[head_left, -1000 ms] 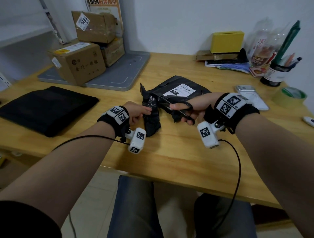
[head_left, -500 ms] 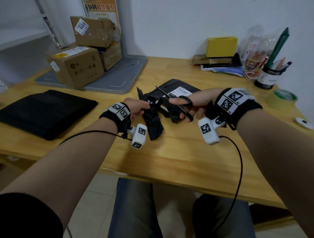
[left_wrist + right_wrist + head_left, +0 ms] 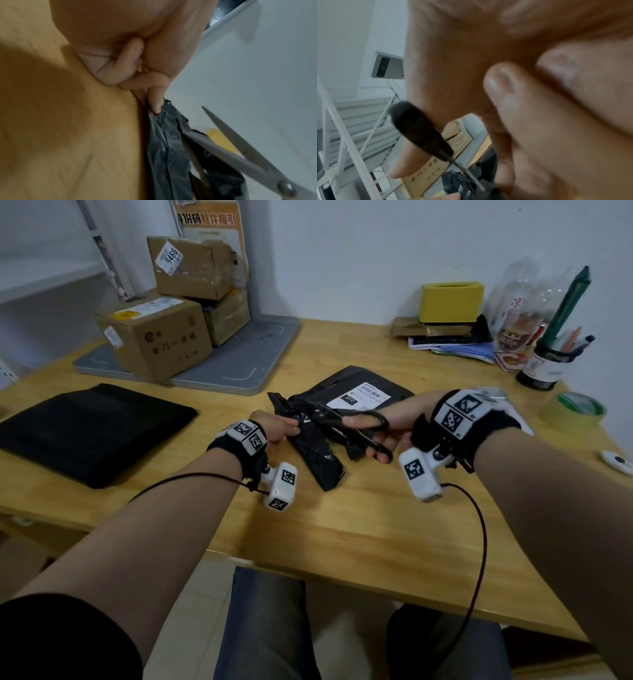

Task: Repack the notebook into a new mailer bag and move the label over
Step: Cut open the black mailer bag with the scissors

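The old black mailer bag [image 3: 376, 386] lies mid-table with its white label [image 3: 361, 398] facing up. A cut, crumpled flap of the bag [image 3: 320, 460] hangs toward me. My left hand [image 3: 293, 428] pinches the flap's edge between thumb and forefinger; the fingertip [image 3: 157, 105] presses the black plastic [image 3: 168, 155]. My right hand [image 3: 375, 436] grips black-handled scissors [image 3: 368, 421], thumb and fingers through the loops [image 3: 419, 129]. The blades [image 3: 240, 152] stand apart, one against the torn edge. The notebook is not visible.
A flat black stack [image 3: 92, 429] lies at the table's left. Cardboard boxes [image 3: 154, 344] stand on a grey board [image 3: 246, 361] at the back left. A yellow box [image 3: 450, 301], pen cup [image 3: 544, 368], tape roll [image 3: 579, 407] and white device [image 3: 615, 460] sit right.
The scissors have worked further into the bag toward my left hand. Both hands stay at about the same spot, and the cut flap hangs lower.
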{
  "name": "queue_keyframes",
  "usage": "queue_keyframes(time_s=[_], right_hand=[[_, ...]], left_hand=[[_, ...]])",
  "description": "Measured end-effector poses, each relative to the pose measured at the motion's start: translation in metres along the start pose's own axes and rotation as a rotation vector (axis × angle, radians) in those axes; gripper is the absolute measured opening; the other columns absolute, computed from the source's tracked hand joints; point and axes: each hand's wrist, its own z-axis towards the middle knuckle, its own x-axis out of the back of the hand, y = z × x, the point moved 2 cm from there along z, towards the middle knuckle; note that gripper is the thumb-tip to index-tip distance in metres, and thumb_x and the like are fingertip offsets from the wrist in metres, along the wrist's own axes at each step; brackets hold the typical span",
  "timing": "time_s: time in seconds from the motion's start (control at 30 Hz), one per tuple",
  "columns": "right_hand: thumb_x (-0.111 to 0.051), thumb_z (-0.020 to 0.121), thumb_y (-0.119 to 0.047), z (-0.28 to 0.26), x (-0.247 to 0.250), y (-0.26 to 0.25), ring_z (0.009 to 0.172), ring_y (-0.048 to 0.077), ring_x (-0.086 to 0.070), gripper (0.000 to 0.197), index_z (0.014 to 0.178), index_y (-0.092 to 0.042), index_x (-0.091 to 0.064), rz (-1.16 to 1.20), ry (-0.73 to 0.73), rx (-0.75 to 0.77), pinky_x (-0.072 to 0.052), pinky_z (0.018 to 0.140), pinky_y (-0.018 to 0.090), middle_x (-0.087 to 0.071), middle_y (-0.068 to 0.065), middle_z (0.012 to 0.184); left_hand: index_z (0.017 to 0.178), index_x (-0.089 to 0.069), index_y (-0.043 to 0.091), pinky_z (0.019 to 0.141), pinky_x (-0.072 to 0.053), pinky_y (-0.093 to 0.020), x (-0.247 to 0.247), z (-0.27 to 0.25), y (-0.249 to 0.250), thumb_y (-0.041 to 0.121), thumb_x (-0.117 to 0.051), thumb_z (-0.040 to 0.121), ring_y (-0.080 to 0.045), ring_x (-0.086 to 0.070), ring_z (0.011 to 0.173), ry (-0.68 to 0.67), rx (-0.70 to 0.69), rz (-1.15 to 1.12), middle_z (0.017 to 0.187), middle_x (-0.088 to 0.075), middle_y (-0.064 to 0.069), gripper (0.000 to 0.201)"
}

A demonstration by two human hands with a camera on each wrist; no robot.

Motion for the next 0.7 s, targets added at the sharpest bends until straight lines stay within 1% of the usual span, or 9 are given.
queue_keyframes(time_s=[0.03,0.1,0.13,0.2,0.27,0.33,0.4,0.57,0.7], right_hand=[[-0.05,0.095,-0.06,0.0,0.0,0.002,0.042,0.011,-0.059,0.055,0.104,-0.006,-0.057,-0.022,-0.005,-0.031,-0.042,0.034,0.015,-0.063,0.003,0.058],[-0.05,0.095,-0.06,0.002,0.001,0.004,0.038,0.011,-0.058,0.056,0.088,-0.006,-0.056,-0.057,-0.009,-0.091,-0.041,0.034,0.014,-0.062,0.003,0.052],[-0.051,0.094,-0.062,0.006,0.002,0.004,0.039,0.011,-0.058,0.056,0.084,-0.006,-0.056,-0.07,-0.018,-0.11,-0.043,0.036,0.014,-0.062,0.003,0.053],[-0.056,0.087,-0.065,0.014,0.0,0.003,0.047,0.012,-0.061,0.059,0.084,-0.007,-0.058,-0.094,-0.046,-0.115,-0.048,0.043,0.017,-0.064,0.003,0.06],[-0.055,0.089,-0.065,0.025,-0.001,0.002,0.048,0.011,-0.06,0.057,0.083,-0.008,-0.063,-0.081,-0.046,-0.087,-0.047,0.042,0.017,-0.064,0.003,0.062],[-0.052,0.093,-0.063,0.036,-0.004,-0.002,0.047,0.011,-0.06,0.052,0.093,-0.012,-0.067,-0.03,-0.05,-0.042,-0.045,0.039,0.017,-0.062,0.002,0.068],[-0.052,0.093,-0.063,0.044,-0.006,-0.006,0.049,0.012,-0.06,0.05,0.102,-0.016,-0.066,0.013,-0.045,-0.005,-0.046,0.039,0.017,-0.06,0.002,0.075],[-0.054,0.092,-0.063,0.059,-0.001,-0.013,0.051,0.012,-0.059,0.048,0.096,-0.016,-0.066,0.022,-0.048,0.016,-0.047,0.042,0.018,-0.061,0.001,0.075],[-0.054,0.092,-0.064,0.07,-0.001,-0.015,0.05,0.009,-0.056,0.05,0.097,-0.015,-0.065,0.016,-0.056,0.019,-0.041,0.036,0.018,-0.061,0.0,0.071]], left_hand=[[0.105,-0.077,0.022,0.077,-0.055,-0.03,0.0,0.0,0.0,0.018,-0.081,0.079,-0.014,-0.044,0.049,-0.001,0.006,-0.004,0.066,-0.057,-0.003,0.026],[0.105,-0.076,0.023,0.058,-0.047,-0.021,0.001,0.001,0.0,0.019,-0.081,0.08,-0.014,-0.042,0.048,0.003,0.009,-0.008,0.064,-0.056,-0.002,0.026],[0.106,-0.077,0.024,0.05,-0.04,-0.02,0.002,0.003,-0.001,0.02,-0.081,0.079,-0.014,-0.042,0.049,0.005,0.011,-0.003,0.064,-0.056,-0.002,0.027],[0.106,-0.077,0.026,0.047,-0.034,-0.021,0.003,0.005,-0.002,0.022,-0.082,0.078,-0.015,-0.041,0.05,0.004,0.025,0.007,0.064,-0.056,0.0,0.028],[0.106,-0.076,0.027,0.046,-0.032,-0.022,0.003,0.005,-0.002,0.023,-0.081,0.08,-0.015,-0.038,0.05,-0.006,0.045,0.005,0.065,-0.054,0.0,0.027],[0.106,-0.076,0.026,0.046,-0.03,-0.022,0.002,0.005,-0.001,0.022,-0.08,0.081,-0.014,-0.035,0.049,-0.021,0.067,-0.002,0.065,-0.051,0.0,0.026],[0.106,-0.076,0.026,0.044,-0.028,-0.021,0.001,0.006,-0.001,0.022,-0.079,0.081,-0.013,-0.033,0.047,-0.027,0.082,-0.007,0.063,-0.05,0.0,0.025],[0.104,-0.076,0.026,0.037,-0.024,-0.015,0.001,0.009,-0.001,0.022,-0.079,0.082,-0.011,-0.029,0.04,-0.036,0.101,0.015,0.057,-0.045,0.002,0.023],[0.104,-0.076,0.022,0.037,-0.022,-0.014,0.002,0.013,-0.001,0.024,-0.079,0.081,-0.011,-0.03,0.042,-0.086,0.116,0.008,0.056,-0.043,0.001,0.023]])
